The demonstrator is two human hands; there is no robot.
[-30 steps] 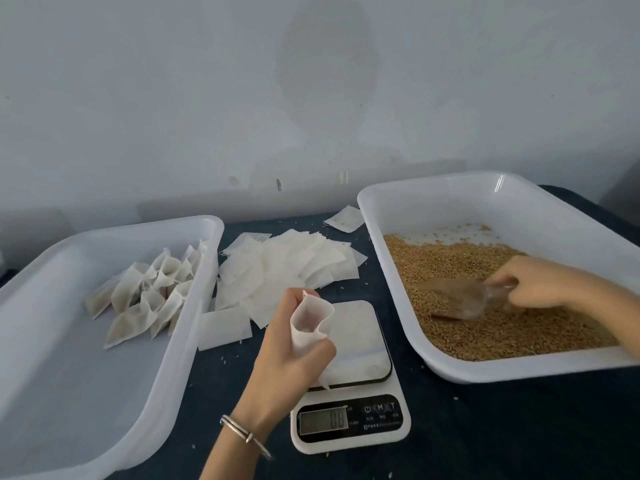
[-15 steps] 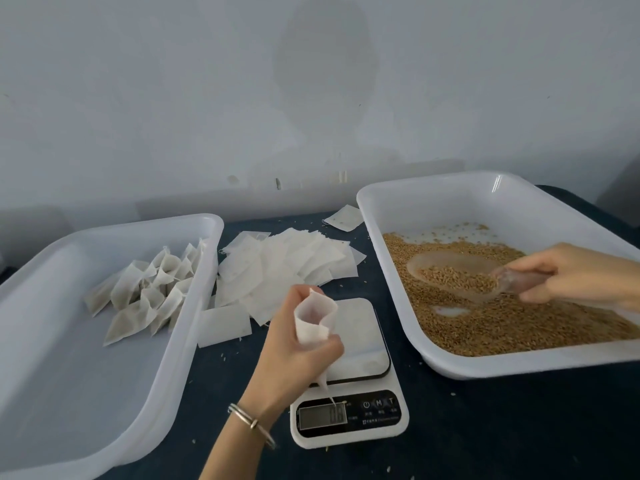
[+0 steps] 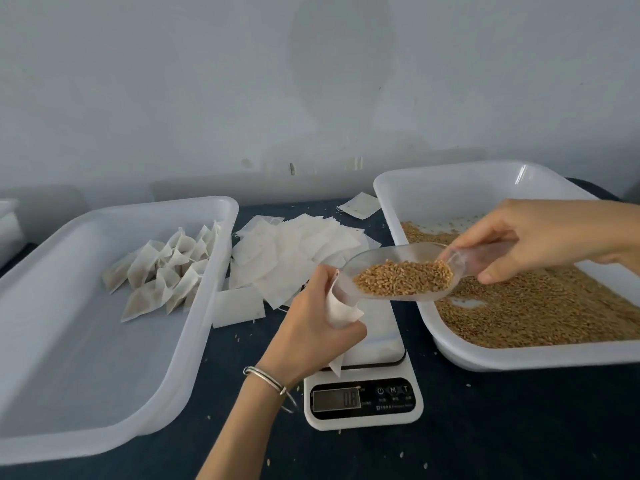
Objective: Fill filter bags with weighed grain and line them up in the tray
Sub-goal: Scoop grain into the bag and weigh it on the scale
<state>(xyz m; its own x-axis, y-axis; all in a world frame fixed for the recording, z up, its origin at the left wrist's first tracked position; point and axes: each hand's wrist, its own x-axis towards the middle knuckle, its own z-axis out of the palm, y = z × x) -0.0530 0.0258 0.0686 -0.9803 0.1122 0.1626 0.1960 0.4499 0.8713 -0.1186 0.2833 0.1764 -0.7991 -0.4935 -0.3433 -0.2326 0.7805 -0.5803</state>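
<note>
I see the left hand (image 3: 311, 327), fingers closed around an open filter bag (image 3: 341, 308), held above the scale (image 3: 363, 386). The right hand (image 3: 540, 237) pinches the handle of a clear scoop (image 3: 398, 271) loaded with grain, its lip at the bag's mouth. Left of the scale, a tray (image 3: 52, 341) holds filled bags (image 3: 162, 271); right of it, a grain tray (image 3: 519, 356). Empty bags (image 3: 294, 251) lie behind the scale on the surface.

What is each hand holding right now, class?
Left hand: closed on a white paper filter bag.
Right hand: closed on a clear plastic scoop of grain.
</note>
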